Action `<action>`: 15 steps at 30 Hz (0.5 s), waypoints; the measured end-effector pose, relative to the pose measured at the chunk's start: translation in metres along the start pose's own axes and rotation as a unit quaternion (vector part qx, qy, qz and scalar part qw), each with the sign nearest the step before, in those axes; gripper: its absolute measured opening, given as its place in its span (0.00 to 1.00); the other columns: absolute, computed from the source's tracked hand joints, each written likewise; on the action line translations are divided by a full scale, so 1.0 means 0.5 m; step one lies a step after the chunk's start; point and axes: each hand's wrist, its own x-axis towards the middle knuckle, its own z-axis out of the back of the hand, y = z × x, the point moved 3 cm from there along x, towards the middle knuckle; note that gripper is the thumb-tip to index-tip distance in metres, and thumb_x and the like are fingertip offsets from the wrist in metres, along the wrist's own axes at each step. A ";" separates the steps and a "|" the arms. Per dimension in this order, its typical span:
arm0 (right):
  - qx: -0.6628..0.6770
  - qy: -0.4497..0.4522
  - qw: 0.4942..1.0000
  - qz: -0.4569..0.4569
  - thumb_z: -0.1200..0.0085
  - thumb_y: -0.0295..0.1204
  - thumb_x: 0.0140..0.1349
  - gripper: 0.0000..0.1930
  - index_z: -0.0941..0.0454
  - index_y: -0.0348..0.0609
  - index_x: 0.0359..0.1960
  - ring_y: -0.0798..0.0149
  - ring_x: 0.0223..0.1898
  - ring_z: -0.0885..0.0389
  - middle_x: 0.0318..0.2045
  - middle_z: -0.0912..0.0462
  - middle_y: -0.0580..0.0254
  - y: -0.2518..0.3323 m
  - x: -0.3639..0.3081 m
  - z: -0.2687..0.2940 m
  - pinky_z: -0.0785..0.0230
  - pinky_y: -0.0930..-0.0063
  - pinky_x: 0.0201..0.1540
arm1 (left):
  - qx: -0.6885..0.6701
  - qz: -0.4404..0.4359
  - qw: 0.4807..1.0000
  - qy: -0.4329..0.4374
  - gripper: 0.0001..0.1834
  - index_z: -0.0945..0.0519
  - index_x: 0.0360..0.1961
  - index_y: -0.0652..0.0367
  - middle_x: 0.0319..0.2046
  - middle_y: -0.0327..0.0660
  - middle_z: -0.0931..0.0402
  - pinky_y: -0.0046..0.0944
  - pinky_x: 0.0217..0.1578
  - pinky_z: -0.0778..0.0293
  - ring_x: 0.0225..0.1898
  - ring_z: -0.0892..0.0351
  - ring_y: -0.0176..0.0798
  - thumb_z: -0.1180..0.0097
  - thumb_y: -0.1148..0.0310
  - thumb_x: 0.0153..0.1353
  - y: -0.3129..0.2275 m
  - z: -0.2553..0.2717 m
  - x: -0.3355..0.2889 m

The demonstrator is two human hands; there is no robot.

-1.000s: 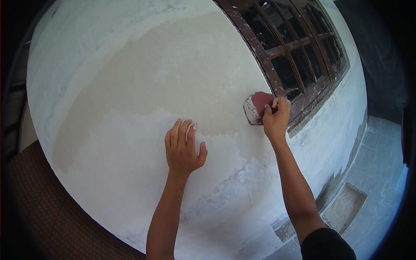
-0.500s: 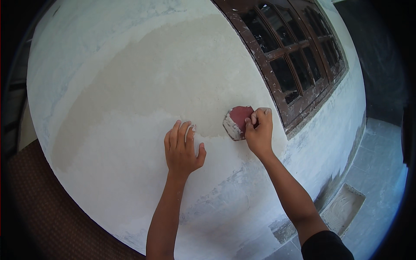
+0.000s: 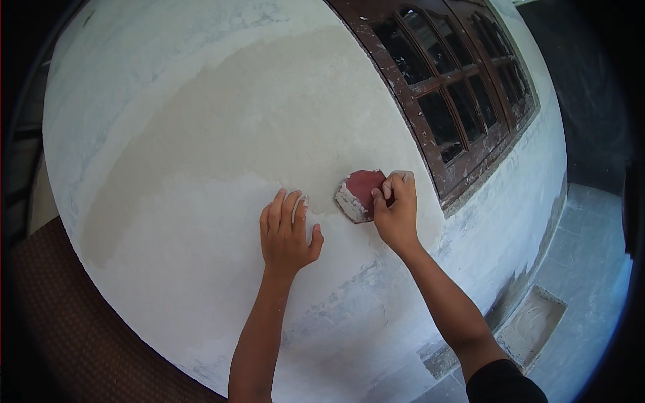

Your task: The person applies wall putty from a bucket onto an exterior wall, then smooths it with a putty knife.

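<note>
So that its paste-coated edge (image 3: 350, 204) presumably stays free, my right hand (image 3: 396, 211) pinches the red scraper (image 3: 365, 187) opposite, left hand (image 3: 287, 238) spread.

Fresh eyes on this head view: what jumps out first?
Probably the dark-red scraper just right of centre, white paste along its lower-left side, pinched in the right hand. Next, the left hand, open, left of it in front of the pale wall, which fills most of the view and bears a broad beige patch at upper left. Then the brown-framed window, upper right, its frame flecked white.
</note>
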 end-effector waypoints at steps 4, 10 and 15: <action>-0.139 -0.160 0.976 -0.039 0.47 0.11 0.51 0.14 0.40 0.38 0.24 0.55 0.35 0.33 0.33 0.36 0.53 -0.063 0.061 0.062 0.36 0.66 0.39 | -0.012 -0.005 1.000 0.001 0.26 0.27 0.51 0.64 0.55 0.48 0.28 0.54 0.56 0.39 0.61 0.34 0.55 0.46 0.63 0.51 -0.010 -0.004 0.003; -0.032 0.019 0.999 0.001 0.47 0.15 0.54 0.11 0.39 0.37 0.25 0.56 0.36 0.33 0.36 0.36 0.52 -0.013 -0.006 -0.007 0.37 0.66 0.42 | -0.015 0.012 1.000 -0.003 0.26 0.27 0.51 0.64 0.55 0.48 0.28 0.53 0.56 0.39 0.62 0.34 0.55 0.46 0.63 0.51 -0.004 -0.002 -0.003; -0.116 -0.142 0.982 -0.053 0.47 0.14 0.55 0.13 0.40 0.38 0.24 0.56 0.35 0.36 0.33 0.37 0.55 -0.044 0.033 0.058 0.39 0.66 0.40 | -0.011 0.005 1.000 -0.005 0.26 0.28 0.52 0.65 0.55 0.48 0.29 0.54 0.56 0.39 0.61 0.34 0.55 0.46 0.64 0.51 -0.007 -0.001 -0.002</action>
